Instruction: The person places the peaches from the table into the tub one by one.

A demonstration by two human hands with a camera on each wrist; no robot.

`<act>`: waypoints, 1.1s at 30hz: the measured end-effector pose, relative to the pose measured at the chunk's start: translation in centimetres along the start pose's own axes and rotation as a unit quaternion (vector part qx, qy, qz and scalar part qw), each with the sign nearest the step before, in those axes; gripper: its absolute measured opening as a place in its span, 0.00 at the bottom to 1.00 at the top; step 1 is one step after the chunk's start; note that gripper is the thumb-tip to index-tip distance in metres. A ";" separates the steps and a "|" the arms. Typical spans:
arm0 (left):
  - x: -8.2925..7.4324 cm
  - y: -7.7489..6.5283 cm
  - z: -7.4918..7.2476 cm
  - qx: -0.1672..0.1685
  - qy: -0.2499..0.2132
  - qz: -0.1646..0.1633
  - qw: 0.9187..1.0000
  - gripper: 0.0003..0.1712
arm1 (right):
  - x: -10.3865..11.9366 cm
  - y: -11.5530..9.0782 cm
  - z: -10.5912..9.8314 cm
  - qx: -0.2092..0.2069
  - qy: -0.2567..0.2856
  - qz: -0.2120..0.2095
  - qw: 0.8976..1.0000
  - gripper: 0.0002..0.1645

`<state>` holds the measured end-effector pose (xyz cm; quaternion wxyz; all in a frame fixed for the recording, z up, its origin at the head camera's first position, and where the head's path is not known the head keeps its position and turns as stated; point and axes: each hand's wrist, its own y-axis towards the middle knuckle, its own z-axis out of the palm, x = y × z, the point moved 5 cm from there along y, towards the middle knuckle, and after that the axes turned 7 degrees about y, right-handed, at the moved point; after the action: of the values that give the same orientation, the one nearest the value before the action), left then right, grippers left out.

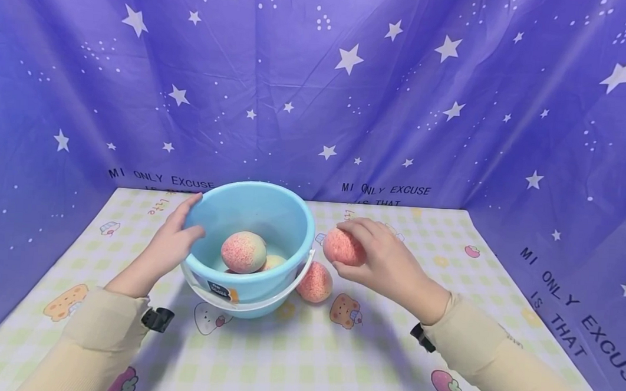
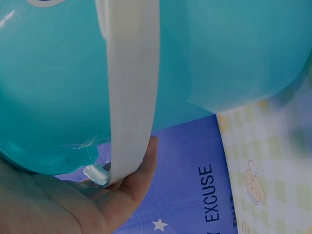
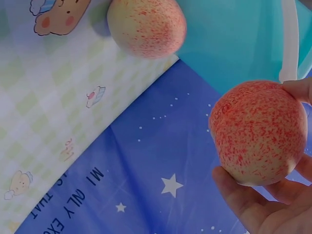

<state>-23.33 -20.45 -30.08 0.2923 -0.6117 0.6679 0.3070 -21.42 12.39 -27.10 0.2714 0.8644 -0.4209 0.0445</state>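
A light blue bucket with a white handle stands on the table, tilted a little towards me. Inside it lie a pink-and-cream peach and a paler one, partly hidden by the rim. My left hand grips the bucket's left rim, thumb on the inner side; in the left wrist view its fingers reach past the handle's end. To the right of the bucket, my right hand holds a red-speckled peach between thumb and fingers, above the table. Another peach rests on the cloth against the bucket's right side.
A green-and-white checked tablecloth with cartoon prints covers the table. Behind it and at both sides hangs a purple-blue curtain with white stars and lettering, close to the table's back edge.
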 end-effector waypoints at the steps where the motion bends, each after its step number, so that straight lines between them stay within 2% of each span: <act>1: 0.0 0.0 0.0 0.000 0.000 0.000 1.000 0.47 | 0.0 0.1 -0.1 0.000 0.002 0.001 1.000 0.37; 33: -0.1 0.0 0.0 -0.003 -0.003 -0.001 1.000 0.47 | 1.4 3.6 -2.1 -0.034 0.055 -0.012 0.998 0.37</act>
<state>-23.32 -20.39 -30.02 0.2931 -0.6118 0.6658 0.3108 -22.89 10.66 -23.34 0.3236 0.8559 -0.3964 0.0748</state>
